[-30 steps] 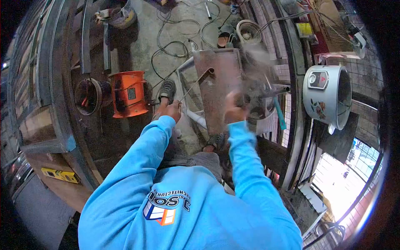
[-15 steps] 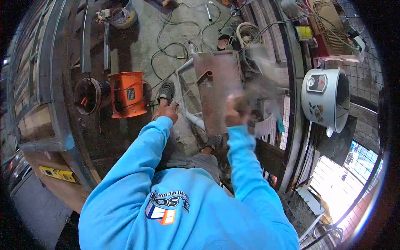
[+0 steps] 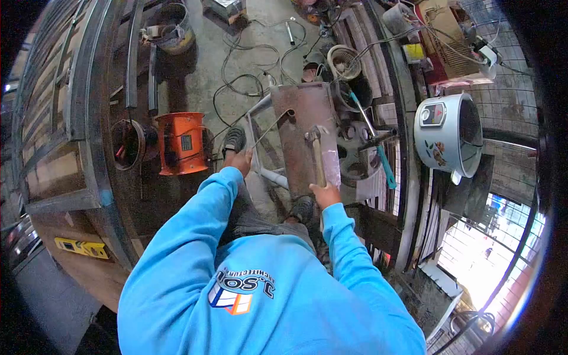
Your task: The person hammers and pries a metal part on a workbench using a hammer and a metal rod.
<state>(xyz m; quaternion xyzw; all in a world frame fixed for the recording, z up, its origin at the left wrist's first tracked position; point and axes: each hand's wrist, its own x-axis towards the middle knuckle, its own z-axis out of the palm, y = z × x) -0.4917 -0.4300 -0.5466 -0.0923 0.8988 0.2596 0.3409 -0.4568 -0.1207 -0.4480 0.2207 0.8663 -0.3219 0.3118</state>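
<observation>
My right hand [image 3: 326, 195] is closed around the wooden handle of a hammer [image 3: 318, 155]. The hammer's head lies over the brown metal bench top [image 3: 307, 97], around its middle. My left hand [image 3: 239, 161] grips a thin metal rod [image 3: 269, 131] that slants up to the left side of the bench. Its far end bends into a small hook [image 3: 290, 113] over the bench top. Pale pipe legs [image 3: 273, 176] show beside the bench, between my shoes.
An orange fan-like drum [image 3: 180, 144] and a dark bucket [image 3: 131, 145] stand to the left. Cables [image 3: 239, 80] cross the floor ahead. Right of the bench are a teal-handled tool [image 3: 386, 168] and a basket [image 3: 344, 62]; a white rice cooker [image 3: 441, 133] stands farther right.
My right hand and the hammer, blurred by motion before, now show sharply, with the hammer's head over the bench. The left hand keeps hold of the rod in nearly the same place.
</observation>
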